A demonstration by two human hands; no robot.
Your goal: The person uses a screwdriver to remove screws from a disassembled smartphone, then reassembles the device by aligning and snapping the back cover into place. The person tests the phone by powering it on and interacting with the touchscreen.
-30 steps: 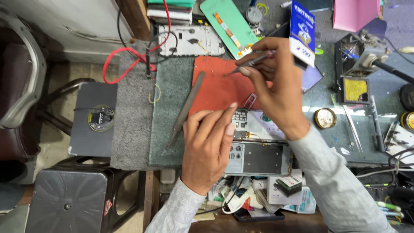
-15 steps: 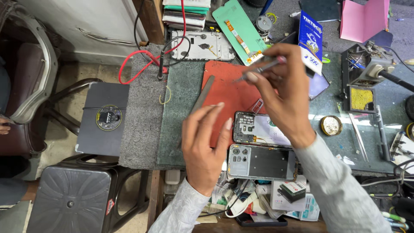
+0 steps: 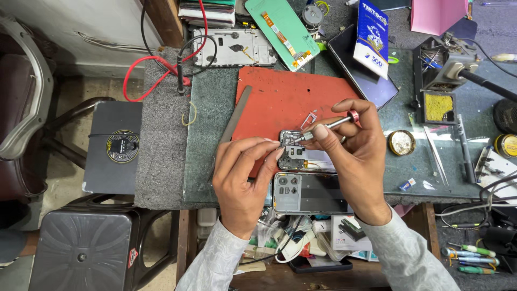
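Right hand (image 3: 358,156) pinching screwdriver (image 3: 326,127), tip touching opened phone (image 3: 295,151); left hand (image 3: 242,180) fingertips pressing together, steadying phone on red mat (image 3: 280,97).

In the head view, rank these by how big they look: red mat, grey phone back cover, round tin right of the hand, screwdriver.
1. red mat
2. grey phone back cover
3. screwdriver, in the right hand, partly hidden
4. round tin
Last two look close.

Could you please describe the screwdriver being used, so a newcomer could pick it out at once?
Find the red mat on the green bench. At its lower right edge the right hand holds a thin silver screwdriver over an opened phone. Its red end cap sets it apart from the tweezers nearby.
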